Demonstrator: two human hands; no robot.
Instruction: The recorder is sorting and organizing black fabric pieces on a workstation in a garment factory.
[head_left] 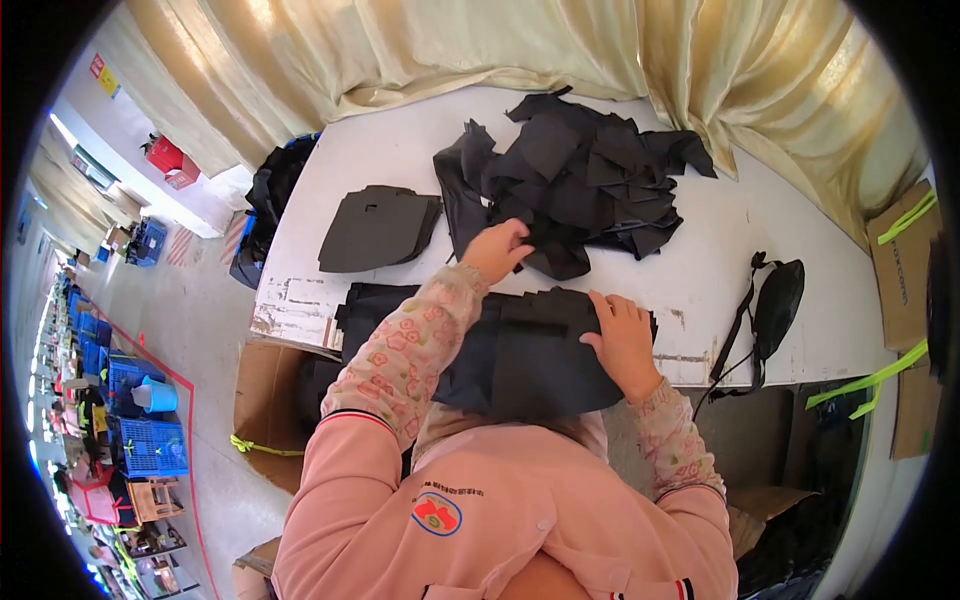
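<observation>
My left hand (497, 252) is at the near edge of a loose heap of black fabric pieces (590, 180), thumb and fingers bent and apart. Nothing shows plainly gripped between them. My right hand (624, 342) lies open on the right end of a flat stack of black fabric panels (540, 355), thumb spread from the fingers. This stack hangs over the table's near edge towards my lap, and my left forearm crosses above its left part. Left of the heap sits a neat pile of dark, rounded-corner panels (375, 230).
A black pouch with straps (778, 310) lies on the right of the white table (290, 290). Open cardboard boxes (265, 400) stand below its near edge. Cream curtains (480, 45) hang behind the table. A dark bag (275, 205) is at its left side.
</observation>
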